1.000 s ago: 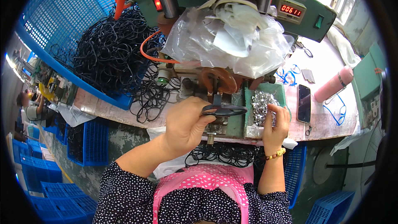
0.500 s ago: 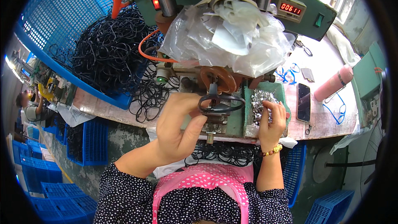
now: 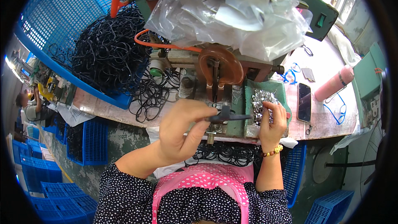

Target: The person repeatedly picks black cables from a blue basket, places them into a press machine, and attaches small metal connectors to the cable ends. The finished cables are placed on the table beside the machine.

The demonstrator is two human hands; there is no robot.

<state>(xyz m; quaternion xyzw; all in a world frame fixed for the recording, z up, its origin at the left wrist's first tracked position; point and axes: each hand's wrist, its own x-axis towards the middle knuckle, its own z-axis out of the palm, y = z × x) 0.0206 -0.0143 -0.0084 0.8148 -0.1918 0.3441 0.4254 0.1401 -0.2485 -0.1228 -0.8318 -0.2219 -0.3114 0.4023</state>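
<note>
In front of the press, my left hand (image 3: 184, 128) pinches one end of a black oval loop-shaped frame (image 3: 238, 117), turned nearly edge-on. Just behind it, the press's brown curved guard (image 3: 238, 68) surrounds the tool, which stands clear of the frame. My right hand (image 3: 271, 124) rests at the green tray (image 3: 285, 93) on the right. Its thumb and fingertips come together over a heap of small silver metal pieces (image 3: 261, 99); whether a piece is between them is hidden.
Left, a blue basket (image 3: 89, 89) holds tangled black loops (image 3: 110, 49); more lie beside the press. A crumpled plastic bag (image 3: 244, 16) covers the press's upper part. A phone (image 3: 304, 103), pink bottle (image 3: 336, 83) and blue loop (image 3: 340, 112) lie right. Another person (image 3: 35, 103) works far left.
The press's upper part and the plastic bag have risen, covering the red counter display. The black frame has come away from the tool and turned edge-on. My right hand has hardly moved.
</note>
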